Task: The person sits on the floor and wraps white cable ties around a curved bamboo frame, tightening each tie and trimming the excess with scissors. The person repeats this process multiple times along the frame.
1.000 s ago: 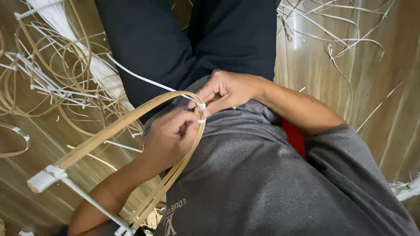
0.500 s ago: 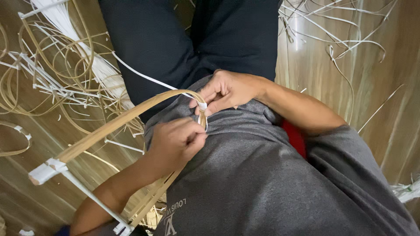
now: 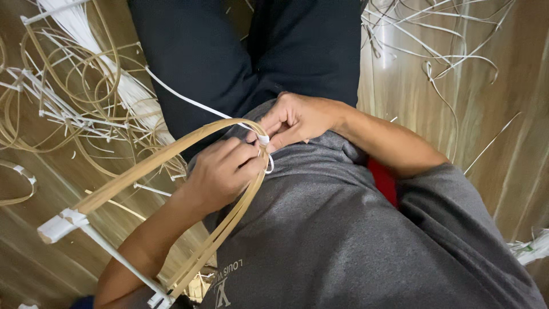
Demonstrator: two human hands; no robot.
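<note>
A bent loop of flat tan bamboo strips (image 3: 154,163) lies across my lap, its bend at my stomach. My left hand (image 3: 220,171) grips the strips just below the bend. My right hand (image 3: 294,119) pinches the bend from the other side, fingers closed on a white plastic tie (image 3: 263,140) wrapped around it. A long white tail of a tie (image 3: 189,102) runs from the bend over my dark trouser leg. Two more white ties (image 3: 60,224) bind the loop at its lower left, joined by a white strip.
Loose tan bamboo loops and white ties (image 3: 68,109) are piled on the wooden floor at left. Thin white offcuts (image 3: 434,51) are scattered on the floor at upper right. A white bundle (image 3: 529,249) lies at the right edge.
My left hand has slid slightly along the strips near the bend. The right hand stays on the white tie. The loop has barely shifted.
</note>
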